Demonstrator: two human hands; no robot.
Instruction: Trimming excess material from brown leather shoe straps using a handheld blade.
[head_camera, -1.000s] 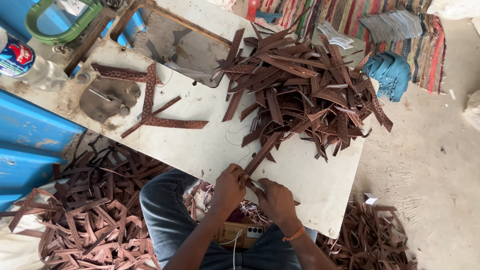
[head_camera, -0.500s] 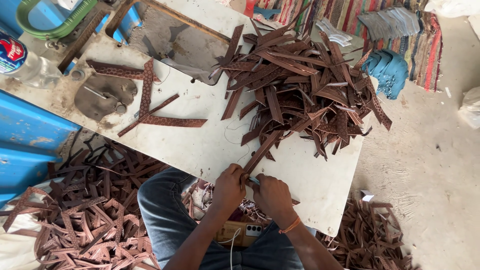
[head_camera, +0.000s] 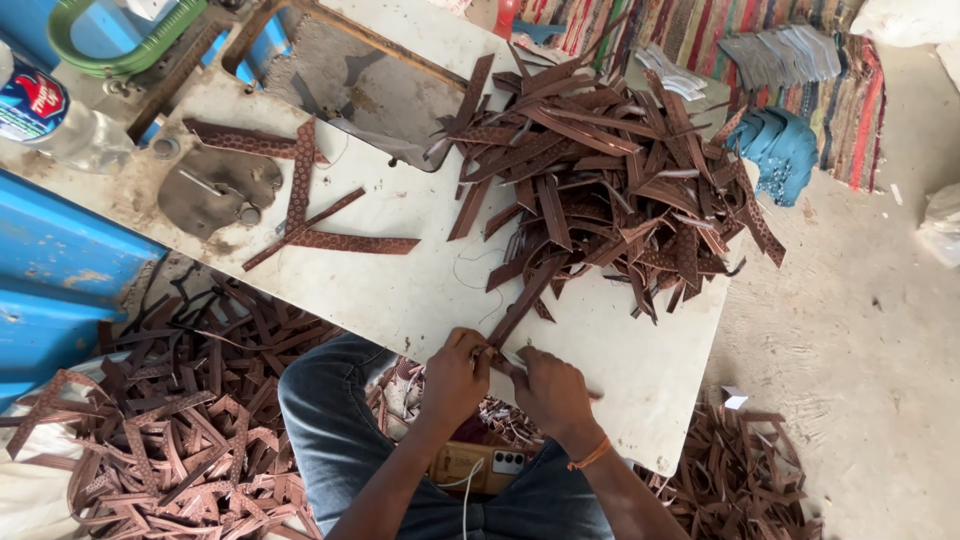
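Observation:
Both hands meet at the near edge of a white table (head_camera: 420, 280). My left hand (head_camera: 455, 375) and my right hand (head_camera: 548, 388) pinch the near end of one brown leather strip (head_camera: 525, 300), which runs away from me towards a big heap of similar brown strips (head_camera: 610, 180) on the table's right half. A small tool may be in my right hand, but it is too hidden to tell. An orange band circles my right wrist.
A few longer patterned strips (head_camera: 300, 215) lie on the table's left part beside a metal plate (head_camera: 215, 185). A plastic bottle (head_camera: 55, 115) stands at far left. Piles of brown strips cover the floor at left (head_camera: 170, 430) and right (head_camera: 745, 475). A phone (head_camera: 505, 462) rests in my lap.
My hands stay at the same strip end with only slight finger shifts. The view has drifted a little; nothing else has moved.

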